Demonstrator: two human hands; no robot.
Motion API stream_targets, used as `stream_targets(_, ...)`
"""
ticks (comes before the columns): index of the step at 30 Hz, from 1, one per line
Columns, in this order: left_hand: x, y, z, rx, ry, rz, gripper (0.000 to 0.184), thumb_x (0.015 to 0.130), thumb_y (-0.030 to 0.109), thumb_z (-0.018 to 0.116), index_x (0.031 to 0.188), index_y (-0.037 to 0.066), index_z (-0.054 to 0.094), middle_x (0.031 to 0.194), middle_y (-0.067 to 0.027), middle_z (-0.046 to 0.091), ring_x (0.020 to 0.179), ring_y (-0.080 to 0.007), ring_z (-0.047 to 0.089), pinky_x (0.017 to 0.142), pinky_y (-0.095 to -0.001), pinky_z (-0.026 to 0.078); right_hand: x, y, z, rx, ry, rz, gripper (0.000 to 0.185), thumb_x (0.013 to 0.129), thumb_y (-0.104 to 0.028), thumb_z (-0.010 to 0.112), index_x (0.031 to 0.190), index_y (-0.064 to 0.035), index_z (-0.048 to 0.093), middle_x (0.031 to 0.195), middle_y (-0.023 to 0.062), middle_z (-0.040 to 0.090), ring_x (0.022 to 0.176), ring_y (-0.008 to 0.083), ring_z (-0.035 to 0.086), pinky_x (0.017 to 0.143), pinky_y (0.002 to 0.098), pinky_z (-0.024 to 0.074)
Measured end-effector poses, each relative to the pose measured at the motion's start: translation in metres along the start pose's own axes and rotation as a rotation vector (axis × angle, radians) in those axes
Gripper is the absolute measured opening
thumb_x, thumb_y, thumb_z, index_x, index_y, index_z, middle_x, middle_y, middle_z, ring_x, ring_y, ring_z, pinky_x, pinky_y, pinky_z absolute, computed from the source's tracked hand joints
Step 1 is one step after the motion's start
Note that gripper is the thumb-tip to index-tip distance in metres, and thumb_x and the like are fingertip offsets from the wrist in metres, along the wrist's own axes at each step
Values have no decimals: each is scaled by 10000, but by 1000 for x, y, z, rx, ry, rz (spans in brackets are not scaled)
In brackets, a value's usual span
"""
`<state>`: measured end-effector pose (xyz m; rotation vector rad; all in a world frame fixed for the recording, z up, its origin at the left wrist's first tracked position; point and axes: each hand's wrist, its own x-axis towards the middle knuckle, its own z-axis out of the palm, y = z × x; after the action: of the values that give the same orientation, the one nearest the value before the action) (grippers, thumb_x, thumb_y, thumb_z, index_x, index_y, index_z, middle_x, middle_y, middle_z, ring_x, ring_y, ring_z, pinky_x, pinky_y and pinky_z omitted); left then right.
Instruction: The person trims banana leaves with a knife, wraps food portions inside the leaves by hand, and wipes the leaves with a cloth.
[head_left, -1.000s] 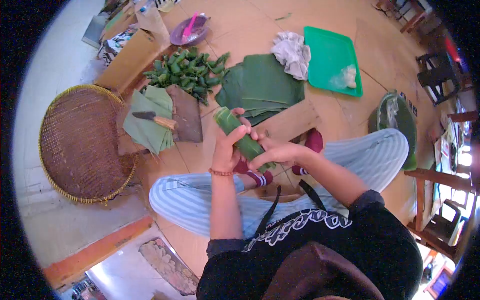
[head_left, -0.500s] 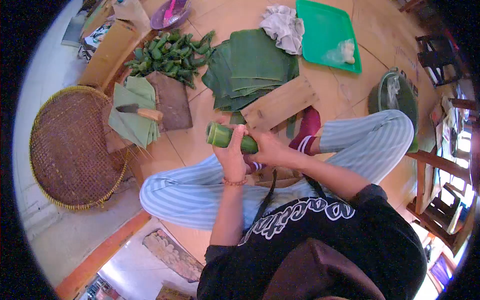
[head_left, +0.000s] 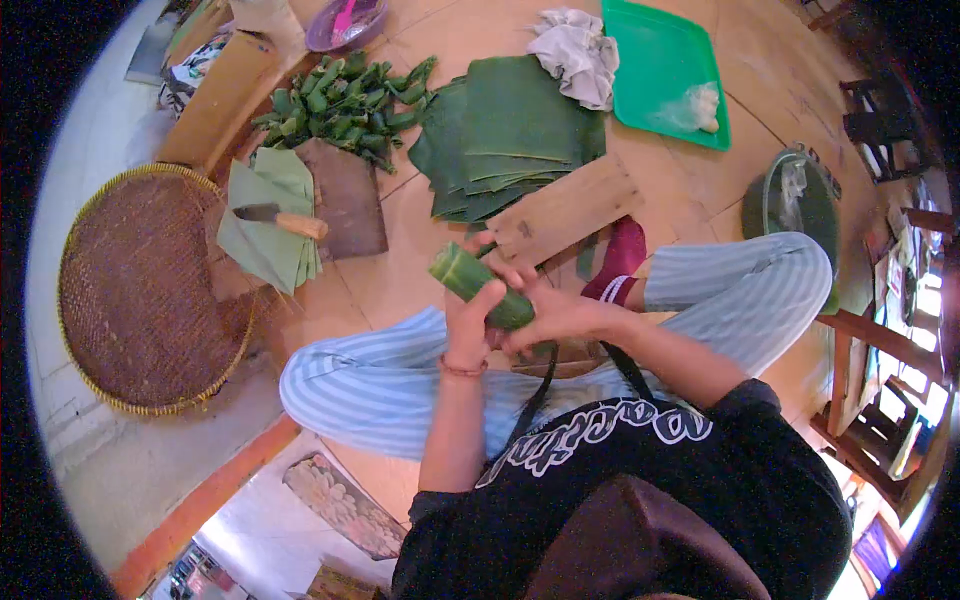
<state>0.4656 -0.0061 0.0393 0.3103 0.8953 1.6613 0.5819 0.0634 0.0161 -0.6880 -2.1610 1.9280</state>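
A green leaf roll (head_left: 484, 288) lies tilted between my two hands, its pale upper end pointing up and left. My left hand (head_left: 470, 312) is wrapped round it from the left, thumb along its side. From the right, my right hand (head_left: 548, 308) closes on its lower end. Beyond my hands lie a wooden board (head_left: 565, 208) and a stack of dark green leaf sheets (head_left: 515, 120). To the left, a knife (head_left: 285, 219) with a wooden handle rests on lighter leaves (head_left: 262, 180).
A round woven tray (head_left: 150, 290) lies at the left. Green leaf bundles (head_left: 345, 105) are heaped near a purple bowl (head_left: 345, 24). A grey cloth (head_left: 575, 58) touches the green tray (head_left: 665, 75). A dark green basin (head_left: 815, 205) stands right, near my knee.
Both hands and the roll have come closer to my body. The roll swung nearly level half a second ago and is steeply tilted again. The view has shifted, showing more of the board.
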Motion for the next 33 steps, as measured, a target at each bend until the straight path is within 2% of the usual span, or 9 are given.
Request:
stream_targets(3, 1, 2, 3, -7, -22, -66, 545, 763, 23, 616, 1235, 37, 344, 788, -56, 566, 691, -148, 580, 646, -252, 474, -1, -14, -12, 329, -174, 247, 617, 663, -136, 681, 1208, -40, 408, 885, 69, 586, 726, 160, 568, 647, 270, 467)
stream_targets(6, 17, -18, 6, 185, 436, 97, 533, 756, 24, 608, 1226, 33, 355, 768, -61, 571, 682, -185, 589, 673, -282, 492, 8, 7, 2, -38, 142, 18, 453, 673, -161, 676, 1069, -31, 500, 811, 76, 597, 698, 147, 574, 625, 257, 462)
stream_targets(8, 14, -12, 6, 165, 321, 89, 534, 759, 32, 601, 1234, 32, 356, 859, -94, 568, 787, -212, 589, 756, -333, 484, 8, 1, 0, -325, 256, -83, 374, 680, -167, 669, 995, -19, 534, 777, 77, 597, 693, 142, 574, 619, 255, 461)
stream_targets(13, 2, 18, 14, -264, -20, -116, 559, 757, 39, 609, 1250, 32, 345, 1032, -126, 542, 943, -202, 556, 833, -325, 452, -3, -3, -23, 685, -335, 315, 316, 734, -206, 658, 943, 7, 554, 781, 78, 590, 710, 164, 573, 656, 286, 464)
stream_targets(15, 7, 7, 1, -252, -5, -124, 553, 756, 40, 610, 1243, 27, 349, 1052, -118, 540, 957, -205, 551, 835, -326, 451, -5, -11, -30, 855, -380, 397, 332, 768, -258, 641, 943, 12, 558, 803, 79, 589, 736, 165, 570, 678, 290, 464)
stream_targets(17, 12, -6, -16, -212, 29, -121, 543, 752, 39, 616, 1230, 23, 359, 1064, -108, 540, 963, -206, 548, 833, -323, 451, -6, -21, -34, 814, -274, 459, 364, 799, -316, 615, 946, 14, 566, 837, 80, 590, 767, 157, 565, 697, 283, 461)
stream_targets(21, 13, -10, -20, -33, 127, -126, 528, 730, 43, 653, 1189, 15, 393, 1057, -92, 544, 952, -191, 548, 816, -306, 454, 7, -6, -41, 203, 93, 288, 382, 829, -330, 580, 998, 13, 577, 884, 49, 584, 817, 109, 529, 729, 248, 426)
stream_targets(28, 13, -21, -14, 214, 164, -229, 531, 696, 88, 714, 1142, 9, 438, 1005, -76, 563, 907, -149, 548, 798, -267, 440, 5, 12, -47, 400, 137, 258, 211, 802, -210, 609, 912, -31, 588, 820, -1, 562, 759, 79, 516, 692, 231, 412)
stream_targets(33, 10, -12, -8, 477, 132, -114, 312, 766, 87, 642, 1041, -6, 527, 964, -53, 579, 881, -117, 541, 762, -246, 438, 5, 14, -37, 600, 233, 310, 122, 782, -131, 591, 869, -45, 584, 815, -1, 566, 763, 80, 522, 701, 236, 420)
